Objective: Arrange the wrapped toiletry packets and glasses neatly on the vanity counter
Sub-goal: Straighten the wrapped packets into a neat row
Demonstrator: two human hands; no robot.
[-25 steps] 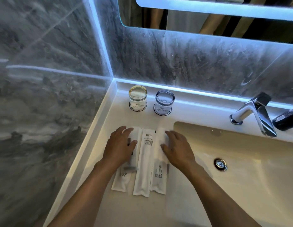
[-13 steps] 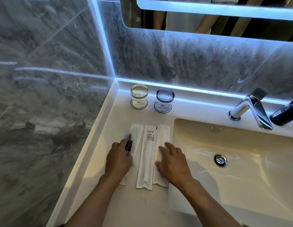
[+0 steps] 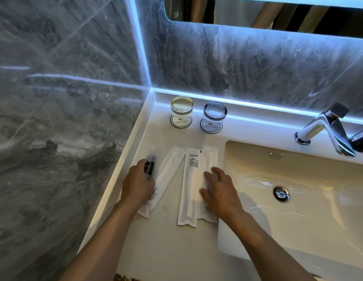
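Three long white wrapped packets lie on the white vanity counter (image 3: 168, 250). The left packet (image 3: 166, 173) is angled, its lower end under my left hand (image 3: 138, 185), which also grips a small clear packet with a dark item (image 3: 149, 166). The middle packet (image 3: 189, 185) with printed text lies straight. My right hand (image 3: 219, 191) rests flat, fingers spread, on the right packet (image 3: 209, 157) beside the basin. Two upturned glasses stand on round coasters at the back: a yellowish glass (image 3: 181, 110) and a bluish glass (image 3: 214, 115).
The sink basin (image 3: 298, 230) with its drain (image 3: 281, 193) fills the right side. A chrome faucet (image 3: 328, 128) and a dark object (image 3: 361, 138) stand behind it. Grey marble walls close the left and back, under a lit mirror (image 3: 257, 11).
My left hand has slid left, swinging the left packet to an angle and opening a gap from the middle one. My right hand has stayed on the right packet.
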